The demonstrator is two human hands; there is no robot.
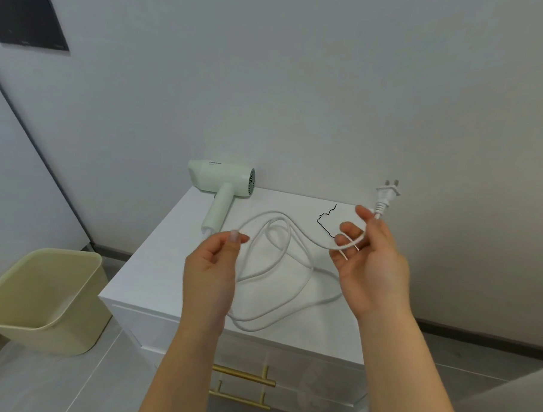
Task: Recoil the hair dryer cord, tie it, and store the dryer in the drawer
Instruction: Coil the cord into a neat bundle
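A pale green hair dryer (224, 185) lies on the white cabinet top (301, 207) near the wall, handle pointing toward me. Its white cord (280, 262) sprawls in loose loops across the top. My right hand (370, 263) holds the cord just below the two-pin plug (385, 195), which sticks up above my fingers. My left hand (213, 265) hovers over the cord near the dryer handle, thumb and fingertips almost closed; whether it pinches the cord is unclear. A thin black twist tie (325, 219) lies on the top near my right hand.
The cabinet has drawers with gold handles (244, 376) below the front edge, both closed. A beige plastic bin (45, 298) stands on the floor at the left. The grey wall runs right behind the cabinet.
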